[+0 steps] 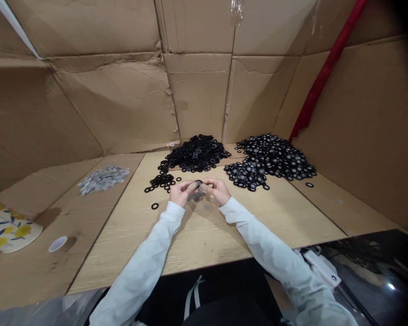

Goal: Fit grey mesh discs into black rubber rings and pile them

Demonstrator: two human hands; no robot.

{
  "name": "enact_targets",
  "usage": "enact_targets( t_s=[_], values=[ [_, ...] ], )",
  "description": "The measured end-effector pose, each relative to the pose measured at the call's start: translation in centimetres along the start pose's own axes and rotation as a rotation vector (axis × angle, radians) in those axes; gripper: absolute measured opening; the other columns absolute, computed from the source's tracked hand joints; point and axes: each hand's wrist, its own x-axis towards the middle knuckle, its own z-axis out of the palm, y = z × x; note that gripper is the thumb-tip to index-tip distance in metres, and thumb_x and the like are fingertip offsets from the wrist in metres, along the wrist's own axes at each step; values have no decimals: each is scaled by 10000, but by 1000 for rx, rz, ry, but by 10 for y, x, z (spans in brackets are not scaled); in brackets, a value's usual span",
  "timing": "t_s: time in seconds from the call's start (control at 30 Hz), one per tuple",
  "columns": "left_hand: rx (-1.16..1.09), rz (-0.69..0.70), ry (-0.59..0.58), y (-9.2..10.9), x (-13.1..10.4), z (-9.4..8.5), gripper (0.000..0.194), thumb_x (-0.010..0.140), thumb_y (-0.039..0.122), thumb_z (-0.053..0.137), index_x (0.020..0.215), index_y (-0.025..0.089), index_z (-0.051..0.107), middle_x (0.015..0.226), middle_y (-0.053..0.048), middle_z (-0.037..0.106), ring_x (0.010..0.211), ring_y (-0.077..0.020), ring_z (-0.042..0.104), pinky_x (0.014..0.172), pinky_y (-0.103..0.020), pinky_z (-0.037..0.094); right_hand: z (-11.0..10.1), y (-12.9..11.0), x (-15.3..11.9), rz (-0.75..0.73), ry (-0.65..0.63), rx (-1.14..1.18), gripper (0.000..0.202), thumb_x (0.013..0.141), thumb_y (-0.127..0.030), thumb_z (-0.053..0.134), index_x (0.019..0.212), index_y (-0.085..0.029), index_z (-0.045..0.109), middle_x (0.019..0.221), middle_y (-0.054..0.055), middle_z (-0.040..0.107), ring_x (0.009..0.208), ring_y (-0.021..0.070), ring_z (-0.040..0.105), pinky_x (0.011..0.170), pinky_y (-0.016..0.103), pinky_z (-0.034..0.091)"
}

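Over the middle of the table, my left hand (181, 193) and my right hand (218, 190) meet at the fingertips. Both are closed on one black ring (198, 182), held between the thumbs and fingers. Whether a disc sits inside it is too small to tell. Below the hands a few pale mesh-grey discs (206, 207) lie on the wood. A single black ring (155, 206) rests to the left of my left hand. Just beyond that hand is a small cluster of black rings (162, 180).
Behind the hands rises a large heap of black rings (197, 154). A heap of rings with grey centres (275, 156) spreads at the right. Pale discs (104, 179) lie at the left, near a roll of tape (58, 244) and a lemon-patterned container (12, 228). Cardboard walls (200, 90) enclose the table.
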Motion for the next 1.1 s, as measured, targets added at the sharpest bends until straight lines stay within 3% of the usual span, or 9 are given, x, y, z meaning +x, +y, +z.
enact_targets(
  t_s=[0.1,0.2,0.3,0.47,0.63,0.83,1.1],
  values=[
    [-61,-11,34,-4,2,-1,329,423,300,713,670,95,639,651,-67,639,571,-160,594,655,-335,484,2,0,1,169,-93,319,199,533,-302,618,685,-174,624,694,12,594,694,143,527,669,289,392],
    [-120,-52,14,-9,3,-2,331,403,285,723,657,93,636,661,-69,643,579,-162,599,678,-348,482,4,2,1,233,-31,387,203,503,-297,641,656,-164,625,646,2,602,635,125,524,653,275,387],
    [-170,-89,-34,-11,2,-1,303,408,259,723,648,95,637,665,-72,647,606,-168,604,718,-357,472,5,6,2,169,52,270,148,518,-290,634,573,-155,608,561,-16,563,565,101,483,617,256,373],
    [-156,-75,-90,-7,-1,2,263,471,243,691,694,111,648,753,-86,652,702,-181,604,755,-349,455,4,15,5,74,66,88,168,579,-306,588,510,-153,579,500,-26,492,536,97,430,553,244,348],
    [-40,-52,-55,-6,1,2,284,417,273,717,627,95,647,645,-70,643,586,-165,594,699,-347,467,4,17,4,5,135,-55,140,577,-286,582,515,-160,584,549,-12,487,599,118,435,564,247,351],
    [-86,-63,56,-13,0,6,262,432,281,706,618,105,649,602,-48,633,534,-133,581,662,-309,469,5,8,0,-54,234,-236,139,611,-262,541,521,-167,587,555,-11,453,560,109,416,540,240,342],
    [137,69,73,-8,-4,5,196,522,285,648,640,130,662,595,-49,639,548,-152,578,604,-290,464,-2,7,-1,-123,159,-496,104,637,-249,550,574,-175,589,620,3,493,657,136,447,620,262,341]
  ],
)
